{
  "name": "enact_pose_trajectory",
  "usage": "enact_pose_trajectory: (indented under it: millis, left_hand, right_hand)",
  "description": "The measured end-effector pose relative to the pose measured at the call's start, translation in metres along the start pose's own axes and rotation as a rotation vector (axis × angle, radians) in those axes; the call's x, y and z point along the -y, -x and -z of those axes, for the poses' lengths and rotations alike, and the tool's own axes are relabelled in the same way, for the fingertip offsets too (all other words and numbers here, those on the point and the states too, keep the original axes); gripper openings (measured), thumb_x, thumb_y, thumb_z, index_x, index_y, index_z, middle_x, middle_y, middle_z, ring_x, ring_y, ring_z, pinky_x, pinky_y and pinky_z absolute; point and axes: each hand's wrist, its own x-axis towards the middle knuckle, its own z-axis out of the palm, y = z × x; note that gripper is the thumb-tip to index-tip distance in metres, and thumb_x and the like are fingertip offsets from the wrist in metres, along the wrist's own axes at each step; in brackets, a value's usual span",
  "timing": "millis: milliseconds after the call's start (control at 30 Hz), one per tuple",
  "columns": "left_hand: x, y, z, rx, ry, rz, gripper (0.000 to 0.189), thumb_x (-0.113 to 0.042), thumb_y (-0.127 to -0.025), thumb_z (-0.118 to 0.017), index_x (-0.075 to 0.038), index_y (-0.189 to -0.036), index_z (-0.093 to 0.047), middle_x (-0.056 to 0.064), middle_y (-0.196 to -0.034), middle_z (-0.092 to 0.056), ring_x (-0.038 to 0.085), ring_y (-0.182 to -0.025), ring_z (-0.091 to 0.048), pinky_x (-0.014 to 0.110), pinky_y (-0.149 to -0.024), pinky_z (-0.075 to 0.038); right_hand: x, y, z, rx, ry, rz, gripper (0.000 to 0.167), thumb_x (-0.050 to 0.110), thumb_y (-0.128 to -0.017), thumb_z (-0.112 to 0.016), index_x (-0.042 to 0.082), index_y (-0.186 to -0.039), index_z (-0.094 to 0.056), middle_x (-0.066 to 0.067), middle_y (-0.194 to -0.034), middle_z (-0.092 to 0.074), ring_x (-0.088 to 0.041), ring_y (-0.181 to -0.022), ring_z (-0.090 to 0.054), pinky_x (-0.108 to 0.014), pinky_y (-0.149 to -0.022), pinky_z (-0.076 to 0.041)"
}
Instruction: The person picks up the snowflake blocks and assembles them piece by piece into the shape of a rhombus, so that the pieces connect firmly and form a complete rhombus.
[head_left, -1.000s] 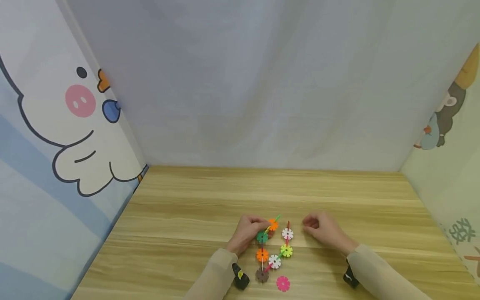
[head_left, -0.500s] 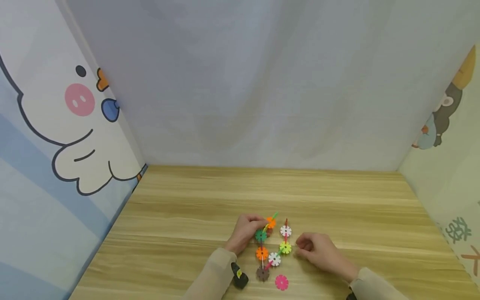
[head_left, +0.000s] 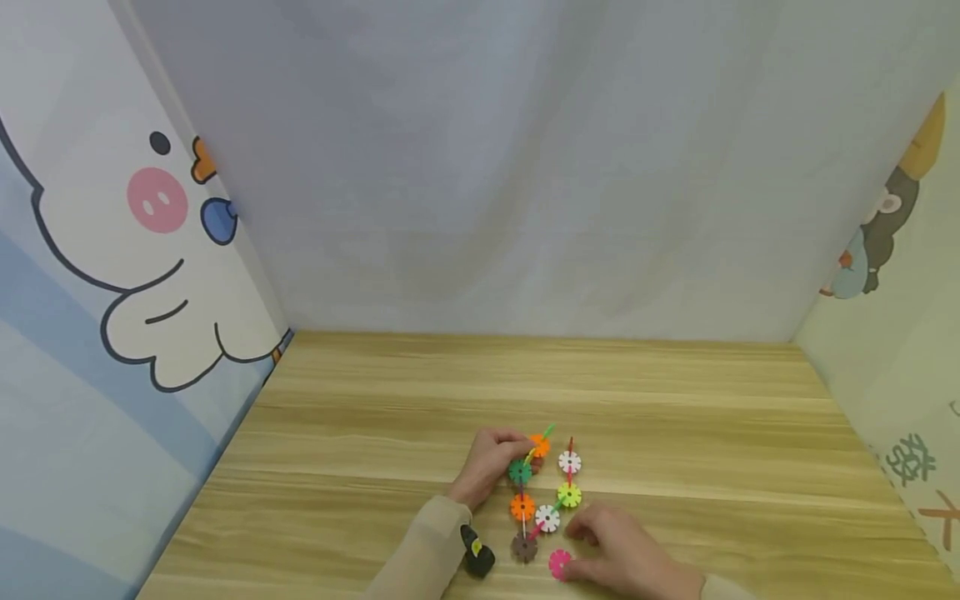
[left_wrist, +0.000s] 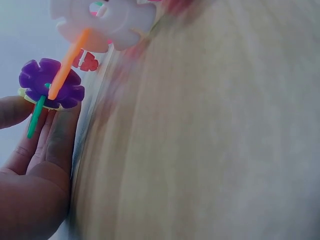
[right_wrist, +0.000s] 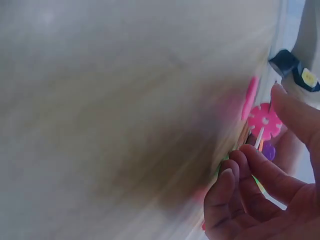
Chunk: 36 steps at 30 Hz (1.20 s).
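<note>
Notched plastic discs are slotted together into a bent chain, with a brown disc [head_left: 524,547] at its near corner. One side runs up through an orange disc [head_left: 522,507] and a green disc [head_left: 520,472]; the other ends beyond a white disc [head_left: 570,462]. My left hand [head_left: 491,462] pinches the chain's upper left end. A purple disc [left_wrist: 50,82] lies between that thumb and fingers in the left wrist view. A loose pink disc [head_left: 559,564] is on the table, right beside the thumb of my right hand [head_left: 630,550]; whether they touch is unclear. The right fingers are loosely bent and apart from the thumb.
The wood-grain table [head_left: 360,400] ends at a pale curtain [head_left: 525,167] behind. Printed cloth panels [head_left: 180,275] flank it. A dark wrist strap [head_left: 477,557] sits by the left sleeve, close to the chain.
My right hand has come down and leftward from the right of the chain to the loose pink disc. The left hand keeps its hold on the chain, nearly still.
</note>
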Motion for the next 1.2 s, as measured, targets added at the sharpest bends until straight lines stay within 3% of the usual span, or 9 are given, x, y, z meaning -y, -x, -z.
enact_pose_trajectory:
  millis: [300, 433, 633, 1200]
  left_hand:
    - [0.000, -0.001, 0.001, -0.002, -0.011, 0.011, 0.012, -0.010, -0.082, -0.071, 0.002, -0.085, -0.071, 0.010, -0.082, -0.069, 0.020, -0.073, -0.065, 0.028, -0.067, -0.051]
    - [0.000, -0.001, 0.002, -0.011, -0.048, 0.005, 0.014, -0.012, -0.082, -0.072, 0.001, -0.087, -0.072, 0.007, -0.085, -0.067, 0.017, -0.077, -0.062, 0.028, -0.068, -0.050]
    - [-0.002, 0.000, 0.001, 0.025, 0.041, 0.011, 0.015, -0.009, -0.084, -0.069, 0.005, -0.091, -0.070, 0.014, -0.083, -0.069, 0.026, -0.073, -0.068, 0.031, -0.069, -0.053]
    - [0.001, -0.002, 0.002, 0.032, 0.037, 0.013, 0.014, -0.008, -0.084, -0.069, 0.004, -0.091, -0.069, 0.013, -0.083, -0.069, 0.025, -0.072, -0.068, 0.031, -0.068, -0.053]
  right_hand:
    - [0.004, 0.000, -0.008, -0.026, 0.063, 0.129, 0.038, 0.039, -0.074, -0.081, 0.011, -0.096, -0.069, 0.013, -0.091, -0.062, -0.003, -0.079, -0.053, -0.027, -0.070, -0.048]
    - [0.005, 0.001, -0.010, -0.012, 0.071, 0.116, 0.030, 0.037, -0.074, -0.081, 0.016, -0.093, -0.069, 0.016, -0.090, -0.058, -0.003, -0.078, -0.050, -0.027, -0.069, -0.046]
    - [0.007, 0.000, -0.009, 0.038, 0.067, 0.072, 0.020, 0.027, -0.075, -0.080, 0.020, -0.091, -0.070, 0.018, -0.088, -0.054, -0.002, -0.078, -0.049, -0.027, -0.069, -0.045]
    - [0.003, -0.007, -0.012, 0.044, -0.057, 0.069, 0.025, 0.014, -0.070, -0.082, 0.020, -0.084, -0.063, 0.017, -0.077, -0.054, -0.003, -0.069, -0.050, -0.024, -0.061, -0.043]
